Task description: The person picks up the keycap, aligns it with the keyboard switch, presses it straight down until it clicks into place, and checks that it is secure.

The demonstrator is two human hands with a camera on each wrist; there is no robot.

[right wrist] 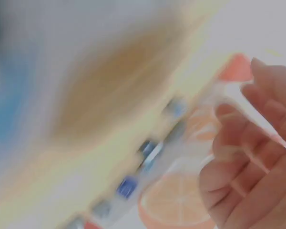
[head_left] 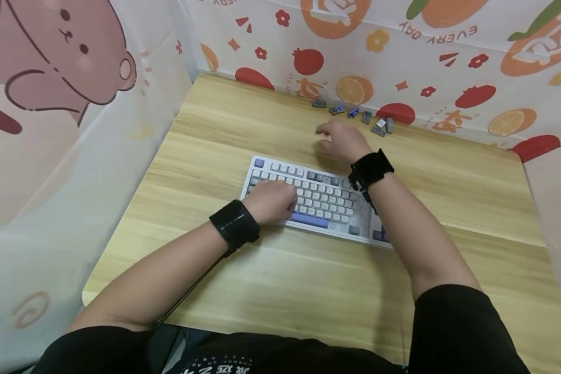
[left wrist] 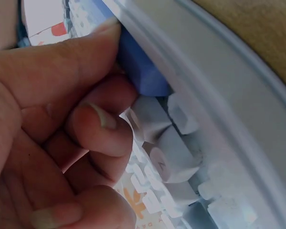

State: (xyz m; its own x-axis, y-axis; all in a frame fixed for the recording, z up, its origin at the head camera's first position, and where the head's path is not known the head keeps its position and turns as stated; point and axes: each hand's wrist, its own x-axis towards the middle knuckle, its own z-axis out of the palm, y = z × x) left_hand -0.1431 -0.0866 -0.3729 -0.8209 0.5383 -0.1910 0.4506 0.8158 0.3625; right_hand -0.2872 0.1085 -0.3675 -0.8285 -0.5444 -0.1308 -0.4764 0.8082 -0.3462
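A white keyboard with white, grey and blue keys lies on the table. At its front edge is the long blue space bar. My left hand is over the left part of the keyboard, thumb and curled index finger pinching the space bar, which sits among the keys. Behind the keyboard, my right hand hovers over the wood, fingers loosely bent; nothing shows in it in the right wrist view. Several loose keycaps lie near it at the back edge. The right wrist view is blurred.
The wooden table meets a fruit-printed curtain at its back edge. Another printed curtain hangs along the left side. Both wrists wear black straps.
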